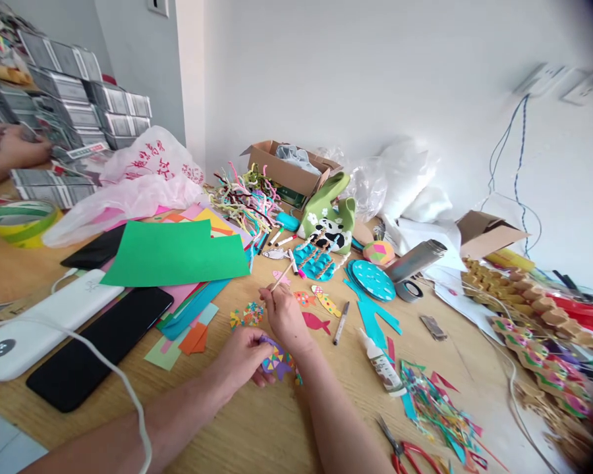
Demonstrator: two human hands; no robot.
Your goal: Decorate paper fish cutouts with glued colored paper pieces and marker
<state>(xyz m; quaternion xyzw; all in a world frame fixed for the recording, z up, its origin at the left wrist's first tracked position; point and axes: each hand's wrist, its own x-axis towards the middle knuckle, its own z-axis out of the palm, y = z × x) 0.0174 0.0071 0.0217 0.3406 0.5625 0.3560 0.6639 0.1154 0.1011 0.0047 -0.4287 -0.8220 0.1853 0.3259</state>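
Observation:
My left hand [242, 359] is closed on a purple paper fish [278, 361] covered with small coloured triangles, holding it flat on the wooden table [257, 428]. My right hand [284, 316] is just above it, pinching a thin wooden stick [281, 277] that points up and away. A small pile of coloured paper bits [248, 314] lies to the left of my right hand. A red paper fish [316, 322] and two decorated fish [326, 301] lie to its right.
A green paper sheet [175, 253] on other coloured sheets, two black phones [96, 342], a white power bank [44, 322] with cable lie left. A glue bottle [381, 361], marker [340, 322], paper scraps [435, 408] and red scissors [410, 454] lie right. Another person's hands [10, 148] work far left.

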